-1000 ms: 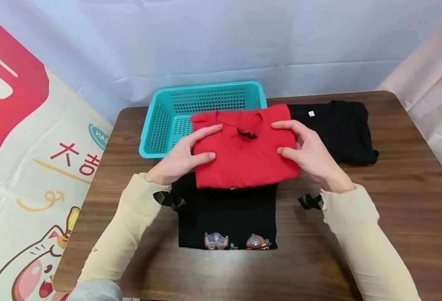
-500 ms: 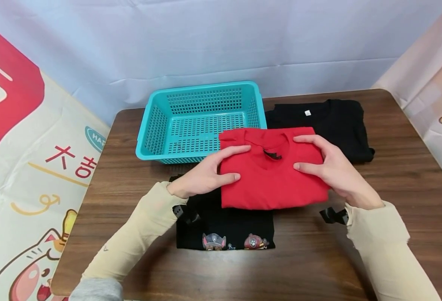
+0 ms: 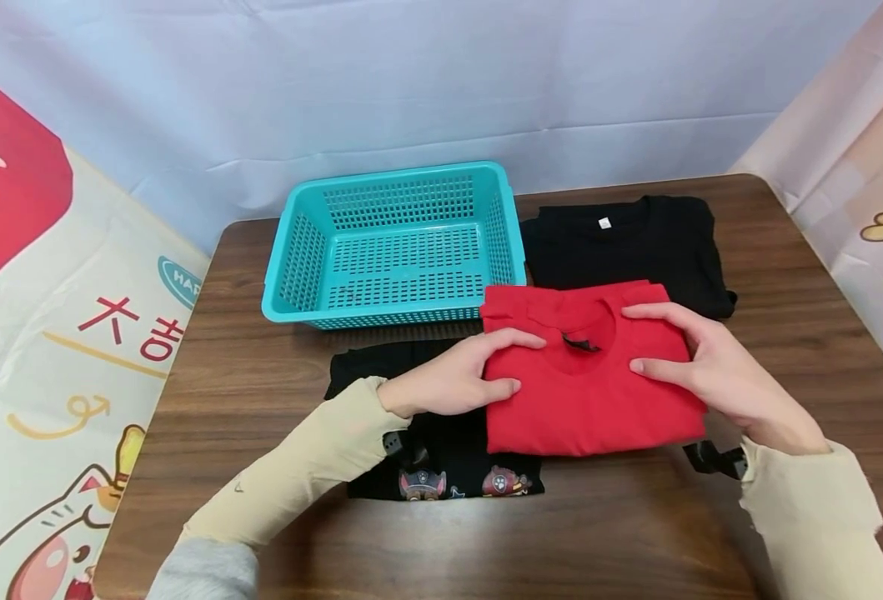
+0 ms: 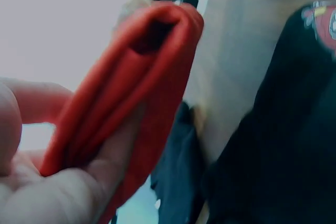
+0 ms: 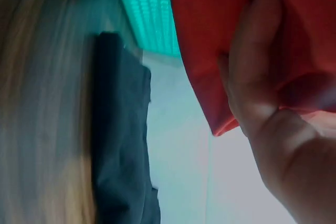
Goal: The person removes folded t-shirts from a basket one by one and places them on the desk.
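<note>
A folded red T-shirt (image 3: 591, 408), a dark neck label at its collar, is held up between my two hands over the table. My left hand (image 3: 452, 379) grips its left side, thumb and a finger on top; the left wrist view shows the folded layers (image 4: 126, 87) pinched between thumb and fingers. On the opposite side my right hand (image 3: 711, 367) grips the shirt the same way, other fingers hidden beneath. Partly covered by the red shirt and my left hand, a folded black T-shirt with cartoon dog prints (image 3: 366, 367) lies on the table.
A turquoise plastic basket (image 3: 403, 315) with nothing in it stands at the back left of the wooden table (image 3: 246, 333). Right of it lies another folded black T-shirt (image 3: 644, 242) with a white label. A pale curtain (image 3: 411, 83) hangs behind the table.
Both hands have carried the red T-shirt rightward and toward the front, away from the basket. The basket and black T-shirts stay in place; the view has shifted slightly.
</note>
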The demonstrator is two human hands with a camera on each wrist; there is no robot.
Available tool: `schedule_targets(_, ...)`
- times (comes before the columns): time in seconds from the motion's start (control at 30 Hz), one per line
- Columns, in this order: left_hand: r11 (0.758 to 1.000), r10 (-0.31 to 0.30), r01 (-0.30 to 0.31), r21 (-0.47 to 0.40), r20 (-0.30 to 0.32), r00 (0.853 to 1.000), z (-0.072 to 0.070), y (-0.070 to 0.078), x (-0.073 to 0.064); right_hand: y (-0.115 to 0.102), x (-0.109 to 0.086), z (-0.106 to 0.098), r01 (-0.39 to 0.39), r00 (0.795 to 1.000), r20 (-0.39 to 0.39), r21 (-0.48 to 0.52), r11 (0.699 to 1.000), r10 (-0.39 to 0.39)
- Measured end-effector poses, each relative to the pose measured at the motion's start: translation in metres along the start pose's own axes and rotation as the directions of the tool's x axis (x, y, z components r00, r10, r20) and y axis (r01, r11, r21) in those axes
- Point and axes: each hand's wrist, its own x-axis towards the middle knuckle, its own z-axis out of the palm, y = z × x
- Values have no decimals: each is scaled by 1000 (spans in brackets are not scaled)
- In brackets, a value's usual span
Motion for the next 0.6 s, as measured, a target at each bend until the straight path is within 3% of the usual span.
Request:
schedule_targets(0.33, 994, -106, 104, 32, 70, 992, 34, 2, 24, 31, -24, -16, -61, 994, -99, -135, 989, 47)
schedule_targets(0.6, 993, -117, 115, 18, 132, 984, 43, 3, 33, 44, -35, -23, -61, 992, -116, -133, 989, 45)
